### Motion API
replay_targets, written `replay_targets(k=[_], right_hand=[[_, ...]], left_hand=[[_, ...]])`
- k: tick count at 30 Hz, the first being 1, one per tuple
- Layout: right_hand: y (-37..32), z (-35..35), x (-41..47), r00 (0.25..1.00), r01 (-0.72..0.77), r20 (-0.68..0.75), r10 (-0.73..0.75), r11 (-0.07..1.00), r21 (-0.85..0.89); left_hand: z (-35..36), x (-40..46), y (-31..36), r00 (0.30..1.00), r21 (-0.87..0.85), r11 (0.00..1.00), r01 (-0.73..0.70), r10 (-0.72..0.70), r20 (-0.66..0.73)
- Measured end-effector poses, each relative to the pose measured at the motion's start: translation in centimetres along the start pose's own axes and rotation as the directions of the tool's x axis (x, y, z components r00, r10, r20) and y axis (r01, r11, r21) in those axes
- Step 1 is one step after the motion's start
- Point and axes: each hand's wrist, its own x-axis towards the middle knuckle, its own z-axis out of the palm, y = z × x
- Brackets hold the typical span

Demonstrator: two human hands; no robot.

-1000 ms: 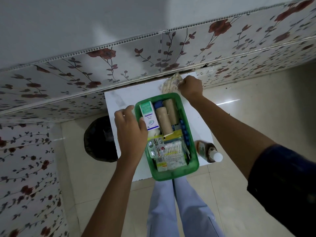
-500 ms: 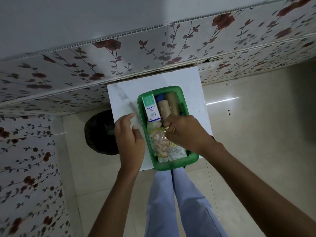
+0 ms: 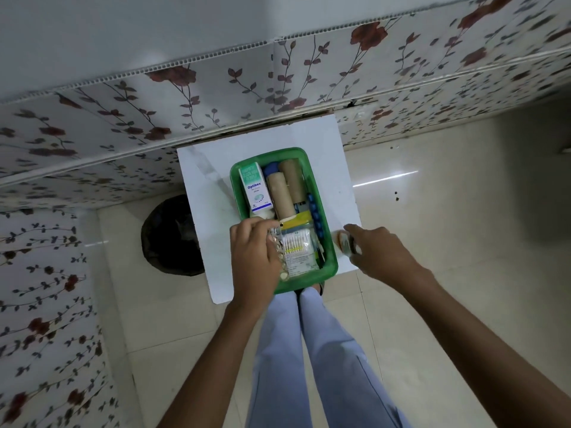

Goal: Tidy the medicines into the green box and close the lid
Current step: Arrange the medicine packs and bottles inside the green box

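Note:
The green box (image 3: 269, 152) stands open on a small white table (image 3: 326, 143). Inside lie a white and green Optibex carton (image 3: 255, 187), two tan bandage rolls (image 3: 281, 196), a yellow packet and a pack of cotton buds (image 3: 298, 244). My left hand (image 3: 255, 261) is over the box's near left side, fingers curled on a blister strip of pills (image 3: 280, 261) against the wall. My right hand (image 3: 381, 253) is at the table's right edge beside the box, thumb and fingers closing around a small brown bottle (image 3: 342, 240) lying there.
A round black bin (image 3: 173, 236) sits on the floor to the left of the table. Floral wall panels (image 3: 216, 97) run right behind the table. My legs in pale blue trousers (image 3: 309, 350) are under the near edge. Glossy tiles lie to the right.
My right hand left the pill strip in the box and moved right to the bottle. My left hand moved from the table into the box onto the strip.

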Motion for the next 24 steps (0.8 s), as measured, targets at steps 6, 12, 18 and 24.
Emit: replay_targets(k=[6, 12, 18, 24], right_hand=[[-0.6, -2.5, -1.9, 0.948, -0.031, -0.315, 0.031, 0.999, 0.004], [-4.0, -3.1, -4.4, 0.854, 0.310, -0.514, 0.083, 0.713, 0.630], [-5.8, 1.9, -3.1, 0.958, 0.214, -0.287, 0.002, 0.661, 0.719], [-3.2, 2.5, -1.9, 0.901, 0.305, -0.395, -0.180, 0.910, 0.281]], left_hand=[[-0.8, 0.7, 0.3, 0.999, -0.026, 0.999, 0.039, -0.039, -0.018], [-2.0, 1.6, 2.0, 0.949, -0.450, 0.835, 0.316, -0.270, 0.165], [-1.2, 1.9, 2.2, 0.857, -0.588, 0.623, 0.515, -0.350, 0.379], [0.9, 1.3, 1.9, 0.908, -0.283, 0.889, 0.359, -0.263, 0.325]])
